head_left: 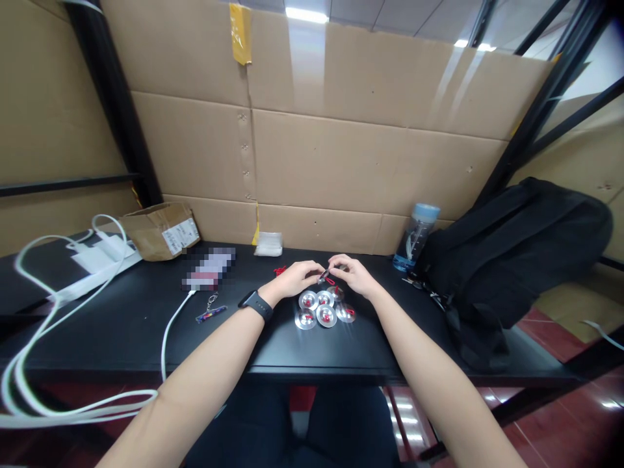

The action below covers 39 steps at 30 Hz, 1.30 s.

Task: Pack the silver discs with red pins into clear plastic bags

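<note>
Both hands meet over the black table [273, 351], pinching one small silver finger cymbal [322, 277] between them, tilted on edge. My left hand [296, 278] grips its left side with thumb and fingers, a dark watch [256, 304] on the wrist. On the other side, the fingertips of my right hand [355, 274] are closed at the cymbal, where a red cord loop [331, 281] shows. Just below lie several more finger cymbals [326, 316], grouped close together, with red cord at their centres. Behind my left hand is a small heap of red cord [279, 270].
Left are a phone [209, 268] on a white cable, a keychain [211, 314], a power strip [97, 270] and a cardboard box [163, 231]. A clear packet [268, 244] lies at the back. Right stand a water bottle [415, 237] and a black backpack [517, 260].
</note>
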Each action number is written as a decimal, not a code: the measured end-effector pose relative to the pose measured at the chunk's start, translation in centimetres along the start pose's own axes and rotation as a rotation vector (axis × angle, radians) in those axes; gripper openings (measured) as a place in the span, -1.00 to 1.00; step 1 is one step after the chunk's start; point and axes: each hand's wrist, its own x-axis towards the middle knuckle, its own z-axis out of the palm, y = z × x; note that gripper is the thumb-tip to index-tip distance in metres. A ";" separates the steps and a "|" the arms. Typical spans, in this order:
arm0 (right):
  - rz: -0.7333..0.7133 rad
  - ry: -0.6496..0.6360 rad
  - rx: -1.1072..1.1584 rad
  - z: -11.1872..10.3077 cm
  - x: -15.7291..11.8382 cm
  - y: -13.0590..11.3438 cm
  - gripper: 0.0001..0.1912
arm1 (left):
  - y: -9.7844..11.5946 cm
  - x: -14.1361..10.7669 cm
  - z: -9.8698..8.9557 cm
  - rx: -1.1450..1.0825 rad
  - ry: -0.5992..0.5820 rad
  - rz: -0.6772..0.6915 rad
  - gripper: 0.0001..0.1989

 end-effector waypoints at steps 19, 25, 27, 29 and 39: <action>0.413 0.453 0.038 -1.5 0.0 1.6 -0.72 | -3.5 -2.0 -5.8 0.554 0.270 -0.360 -0.83; 0.547 0.589 -0.156 -2.2 -0.5 4.4 -0.81 | -3.5 -2.5 -6.7 0.582 0.086 -0.518 -0.87; 0.558 0.605 -0.238 -2.0 -0.3 4.9 -0.87 | -3.3 -2.4 -6.6 0.556 0.066 -0.526 -0.88; 0.542 0.599 -0.311 -1.7 -0.1 5.1 -0.90 | -3.3 -2.3 -6.4 0.540 0.060 -0.532 -0.89; 0.348 0.390 -0.437 -2.9 -0.4 2.5 -0.86 | -4.2 -2.3 -6.2 0.469 0.108 -0.444 -0.94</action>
